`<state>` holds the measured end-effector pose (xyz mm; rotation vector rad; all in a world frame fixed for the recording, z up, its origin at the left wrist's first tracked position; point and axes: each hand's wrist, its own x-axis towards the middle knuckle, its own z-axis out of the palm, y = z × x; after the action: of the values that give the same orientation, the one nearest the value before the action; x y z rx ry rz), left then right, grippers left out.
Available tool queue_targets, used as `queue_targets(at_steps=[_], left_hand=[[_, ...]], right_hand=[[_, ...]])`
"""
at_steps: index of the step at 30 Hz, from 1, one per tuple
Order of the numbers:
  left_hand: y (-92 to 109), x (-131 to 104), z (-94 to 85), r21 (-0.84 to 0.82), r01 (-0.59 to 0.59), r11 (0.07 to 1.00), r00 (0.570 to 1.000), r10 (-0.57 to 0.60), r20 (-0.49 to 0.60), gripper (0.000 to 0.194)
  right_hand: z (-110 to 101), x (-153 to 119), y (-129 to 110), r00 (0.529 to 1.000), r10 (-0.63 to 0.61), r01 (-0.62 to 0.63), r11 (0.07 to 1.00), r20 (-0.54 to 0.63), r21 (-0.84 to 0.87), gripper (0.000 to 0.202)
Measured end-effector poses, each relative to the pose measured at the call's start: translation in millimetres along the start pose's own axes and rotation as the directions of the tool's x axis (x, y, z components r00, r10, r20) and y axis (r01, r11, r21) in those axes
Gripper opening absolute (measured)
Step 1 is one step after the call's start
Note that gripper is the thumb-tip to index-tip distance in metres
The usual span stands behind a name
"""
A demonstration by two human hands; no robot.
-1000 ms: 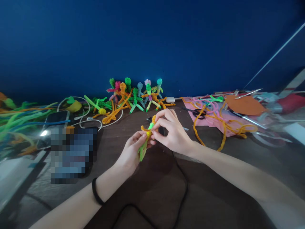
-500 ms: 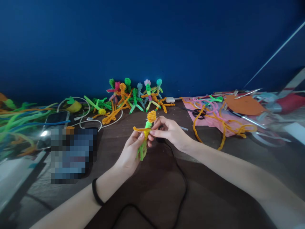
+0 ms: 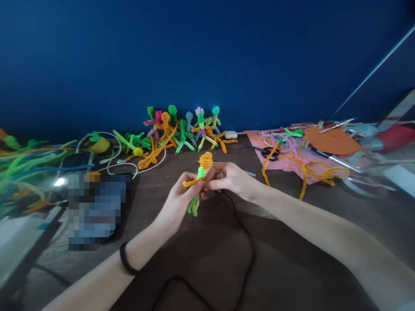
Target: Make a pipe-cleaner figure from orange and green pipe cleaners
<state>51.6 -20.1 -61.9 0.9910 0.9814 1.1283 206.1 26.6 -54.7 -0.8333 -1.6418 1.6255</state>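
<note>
A small pipe-cleaner figure is held up over the middle of the table, with a coiled orange head, a bright green neck, an orange arm sticking out to the left and green legs hanging down. My left hand is closed around its body, thumb across the front, so most of the torso is hidden. Against the figure's right side, my right hand pinches at chest height. Its fingertips meet the orange pipe cleaner there, though the exact grip is partly covered.
Several finished pipe-cleaner figures stand against the blue wall. Loose pipe cleaners and a phone lie left. Scissors, pink paper and orange strands are right. A black cable crosses the table.
My hands have come closer together on the figure. My left thumb now covers more of the orange torso, and my right fingers sit slightly lower.
</note>
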Motion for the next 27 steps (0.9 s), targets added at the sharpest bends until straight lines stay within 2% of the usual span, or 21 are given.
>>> queue_targets(at_steps=[6,9,14,19,22,27], left_hand=[[1,3,0.9,0.057,-0.062,0.996,0.992,0.068,-0.108,0.016],[2,2,1.9,0.092,-0.058,0.994,0.986,0.072,-0.15,0.018],[5,0,2.7,0.155,-0.04,0.987,0.982,0.067,-0.175,0.014],[6,0,2.7,0.18,-0.058,0.982,0.979,0.091,-0.181,0.01],[6,0,1.9,0.193,-0.074,0.978,0.975,0.111,-0.191,0.009],[2,1,0.9,0.187,-0.111,0.976,0.97,0.148,-0.194,0.009]], right_hand=[[4,0,-4,0.998,-0.005,0.005,1.0,-0.068,-0.009,0.022],[4,0,-5,0.999,-0.006,0.007,1.0,-0.052,0.025,0.018],[1,2,-2,1.0,0.022,-0.022,0.976,0.002,0.217,0.012],[-1,5,0,0.994,0.084,-0.105,0.925,0.074,0.365,0.017],[-1,4,2,0.993,0.084,-0.106,0.932,0.078,0.346,0.02],[5,5,11,0.999,-0.051,0.052,0.986,-0.01,0.158,0.025]])
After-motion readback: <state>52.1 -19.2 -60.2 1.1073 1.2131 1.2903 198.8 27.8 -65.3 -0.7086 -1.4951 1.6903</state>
